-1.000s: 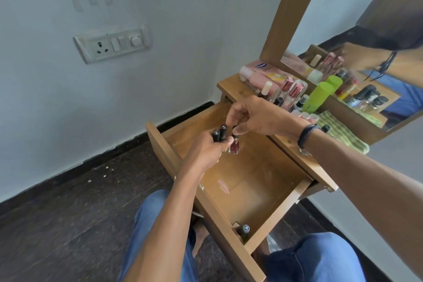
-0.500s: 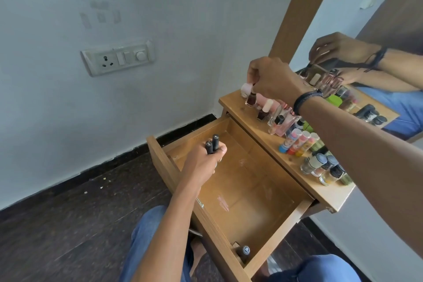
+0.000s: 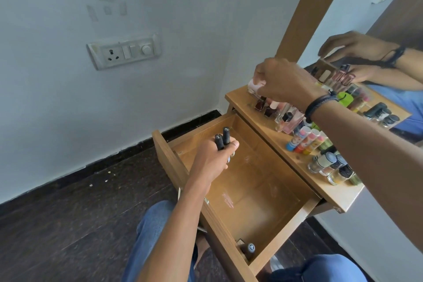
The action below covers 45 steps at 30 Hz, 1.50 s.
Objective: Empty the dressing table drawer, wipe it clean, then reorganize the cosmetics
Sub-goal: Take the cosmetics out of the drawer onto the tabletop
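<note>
The wooden drawer (image 3: 288,232) is pulled fully out of the dressing table, above the person's knees in blue jeans (image 3: 158,231). Its floor is bare but for smears and one black tube (image 3: 250,247) lying in the near corner against the front panel. The left hand (image 3: 214,160) hangs over the far end of the drawer, its fingers wrapped round two black tubes (image 3: 221,141) that stick up out of the fist.

The right hand (image 3: 283,82), with a dark wristband (image 3: 318,105) on the wrist, is over the far corner of the tabletop (image 3: 297,155). Its fingers curl down above a dark nail polish bottle (image 3: 261,103) and a pale pink item; I cannot tell whether they are pinching anything.

More cosmetics line the tabletop: clear bottles (image 3: 288,121), bright lip balm sticks (image 3: 305,140) and small glass jars (image 3: 329,166) near the edge. The mirror (image 3: 377,18) behind reflects the hand and bottles. A switch plate (image 3: 123,52) is on the wall.
</note>
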Each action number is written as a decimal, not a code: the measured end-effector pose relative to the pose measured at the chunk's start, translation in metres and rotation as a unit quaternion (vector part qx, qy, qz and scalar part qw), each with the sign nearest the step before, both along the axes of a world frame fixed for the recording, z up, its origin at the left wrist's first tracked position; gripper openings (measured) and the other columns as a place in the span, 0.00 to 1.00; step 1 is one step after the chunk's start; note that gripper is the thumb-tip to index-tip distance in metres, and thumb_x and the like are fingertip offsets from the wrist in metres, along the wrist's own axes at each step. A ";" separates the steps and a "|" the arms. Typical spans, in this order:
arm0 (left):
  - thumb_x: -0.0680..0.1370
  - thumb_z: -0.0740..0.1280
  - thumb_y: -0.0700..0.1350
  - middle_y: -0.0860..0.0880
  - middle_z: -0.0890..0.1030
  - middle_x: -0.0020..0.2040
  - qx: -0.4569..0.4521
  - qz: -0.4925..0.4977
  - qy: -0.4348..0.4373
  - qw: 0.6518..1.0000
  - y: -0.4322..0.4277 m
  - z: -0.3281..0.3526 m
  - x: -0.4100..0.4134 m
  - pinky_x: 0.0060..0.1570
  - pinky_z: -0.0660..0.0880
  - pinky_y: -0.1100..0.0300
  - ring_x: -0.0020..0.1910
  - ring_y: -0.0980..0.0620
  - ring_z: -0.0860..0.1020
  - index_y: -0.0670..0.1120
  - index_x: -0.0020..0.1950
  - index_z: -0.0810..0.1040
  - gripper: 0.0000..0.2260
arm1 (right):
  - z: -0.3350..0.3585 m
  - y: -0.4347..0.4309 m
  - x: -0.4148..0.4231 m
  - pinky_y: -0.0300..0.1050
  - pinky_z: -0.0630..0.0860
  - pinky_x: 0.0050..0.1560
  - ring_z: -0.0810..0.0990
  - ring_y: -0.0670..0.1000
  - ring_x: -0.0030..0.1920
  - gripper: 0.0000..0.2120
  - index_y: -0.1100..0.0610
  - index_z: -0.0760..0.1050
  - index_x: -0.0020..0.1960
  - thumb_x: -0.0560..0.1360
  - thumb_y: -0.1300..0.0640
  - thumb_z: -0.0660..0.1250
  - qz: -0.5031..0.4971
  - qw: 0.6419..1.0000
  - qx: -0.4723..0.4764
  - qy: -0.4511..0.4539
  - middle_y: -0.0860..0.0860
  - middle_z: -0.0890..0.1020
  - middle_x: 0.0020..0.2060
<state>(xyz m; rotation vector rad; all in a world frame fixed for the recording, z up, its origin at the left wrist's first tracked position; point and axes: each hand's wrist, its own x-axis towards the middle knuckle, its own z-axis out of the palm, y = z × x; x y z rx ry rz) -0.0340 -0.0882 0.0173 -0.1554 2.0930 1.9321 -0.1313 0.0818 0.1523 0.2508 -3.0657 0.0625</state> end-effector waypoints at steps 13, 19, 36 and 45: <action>0.81 0.68 0.51 0.53 0.82 0.40 -0.039 -0.027 0.031 0.998 0.003 0.001 0.001 0.28 0.72 0.72 0.36 0.57 0.79 0.52 0.44 0.78 0.07 | -0.035 -0.041 0.037 0.38 0.78 0.47 0.81 0.44 0.47 0.09 0.51 0.84 0.56 0.76 0.53 0.74 0.128 0.970 -0.027 -0.206 0.44 0.84 0.50; 0.81 0.66 0.57 0.49 0.84 0.49 -0.039 -0.018 0.025 0.999 0.000 0.002 -0.002 0.28 0.72 0.73 0.38 0.57 0.81 0.53 0.59 0.78 0.12 | -0.006 -0.022 0.017 0.32 0.72 0.42 0.81 0.40 0.44 0.07 0.51 0.84 0.53 0.76 0.53 0.74 0.084 0.979 -0.051 -0.181 0.44 0.85 0.49; 0.75 0.75 0.52 0.50 0.83 0.50 -0.010 -0.009 0.002 1.000 -0.008 -0.005 -0.007 0.39 0.75 0.67 0.44 0.57 0.83 0.49 0.57 0.78 0.14 | -0.015 0.011 -0.058 0.42 0.75 0.35 0.80 0.50 0.41 0.05 0.59 0.82 0.51 0.76 0.60 0.73 -0.070 0.997 -0.013 -0.038 0.53 0.84 0.45; 0.76 0.75 0.50 0.54 0.78 0.52 -0.149 0.008 0.060 0.987 -0.002 -0.011 -0.008 0.39 0.71 0.70 0.47 0.57 0.79 0.50 0.62 0.75 0.17 | 0.003 -0.024 -0.009 0.36 0.72 0.44 0.80 0.43 0.47 0.13 0.50 0.83 0.54 0.75 0.43 0.73 0.079 0.992 -0.068 -0.075 0.43 0.82 0.49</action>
